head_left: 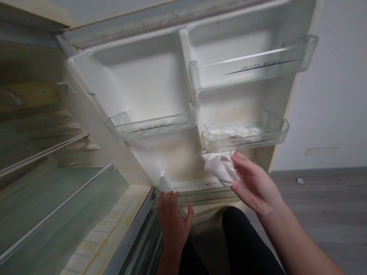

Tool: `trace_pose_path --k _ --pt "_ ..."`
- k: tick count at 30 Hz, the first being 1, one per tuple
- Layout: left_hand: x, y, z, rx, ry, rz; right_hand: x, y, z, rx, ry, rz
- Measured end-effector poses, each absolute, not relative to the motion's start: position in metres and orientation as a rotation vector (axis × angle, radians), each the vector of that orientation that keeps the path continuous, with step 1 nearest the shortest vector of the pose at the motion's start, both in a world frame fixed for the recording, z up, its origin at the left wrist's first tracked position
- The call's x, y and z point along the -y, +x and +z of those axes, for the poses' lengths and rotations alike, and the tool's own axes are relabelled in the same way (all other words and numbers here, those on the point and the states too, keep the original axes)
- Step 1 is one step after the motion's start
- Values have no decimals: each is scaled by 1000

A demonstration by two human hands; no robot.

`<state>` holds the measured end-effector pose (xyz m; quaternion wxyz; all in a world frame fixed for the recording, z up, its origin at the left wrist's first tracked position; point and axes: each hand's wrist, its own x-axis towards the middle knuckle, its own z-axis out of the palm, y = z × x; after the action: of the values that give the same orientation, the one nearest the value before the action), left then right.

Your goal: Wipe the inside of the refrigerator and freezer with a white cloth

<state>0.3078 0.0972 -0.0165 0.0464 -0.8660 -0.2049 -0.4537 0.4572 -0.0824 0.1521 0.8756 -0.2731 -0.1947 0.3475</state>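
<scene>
A crumpled white cloth or tissue [221, 167] is pinched between the thumb and fingers of my right hand [255, 184]. It is just under the lower right clear door bin [248, 140] of an open fridge door [159, 84]. My left hand [174, 217] lies at the left end of the bottom door bin [208, 196], its fingers stretched and apart, with nothing seen in it. Whether its fingertips press on the bin or only hover there, I cannot tell. White rounded shapes, like an egg tray, show inside the lower right bin.
To the left is the fridge interior with glass shelves [37, 156], a clear drawer front [65, 220] and a yellow oval item [21, 96] at the back. Two more clear bins, left [156, 125] and upper right [251, 67], hang on the door. A small white object [299, 181] lies on the grey floor.
</scene>
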Motion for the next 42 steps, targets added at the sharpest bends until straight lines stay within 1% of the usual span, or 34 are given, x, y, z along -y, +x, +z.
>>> trace_pose_path --k 4,7,12,16,19,23,26,28,30,31,33,35,36,37,39,41,42 --pt "-97 307 -15 610 -2643 -1391 65 452 154 482 -525 846" --pt "-97 306 -15 619 -2655 -1372 64 456 153 474 -524 807" --pt "-99 305 -19 628 -2674 -1367 90 460 152 459 -608 673" --pt "-102 306 -19 631 -2700 -1359 107 455 130 381 -704 444" --pt "-96 298 -9 606 -2783 -1365 107 446 102 422 -832 412" --pt "-65 276 9 513 -3116 -1618 100 424 74 764 -1188 275" --pt "-43 269 10 367 -3467 -1660 96 408 72 1214 -1366 212" --pt "-39 273 5 479 -3549 -1813 96 403 77 1418 -1379 249" --pt "-46 283 1 767 -3502 -2091 100 406 82 1506 -1391 244" --pt "-52 288 2 960 -3431 -2227 102 410 84 1524 -1412 190" --pt "-67 299 12 1378 -3232 -2398 110 425 88 1487 -1462 -57" --pt "-82 309 30 1624 -3017 -2518 121 448 92 1297 -1471 -448" --pt "-88 315 41 1632 -2966 -2559 127 462 94 1165 -1442 -652" --pt "-94 321 53 1586 -2936 -2599 133 477 96 1037 -1395 -833" --pt "-106 337 73 1316 -2883 -2671 144 511 101 843 -1284 -1102" --pt "-117 357 87 922 -2906 -2528 152 547 107 745 -1221 -1210" --pt "-123 367 93 759 -2913 -2391 155 565 111 722 -1222 -1188"
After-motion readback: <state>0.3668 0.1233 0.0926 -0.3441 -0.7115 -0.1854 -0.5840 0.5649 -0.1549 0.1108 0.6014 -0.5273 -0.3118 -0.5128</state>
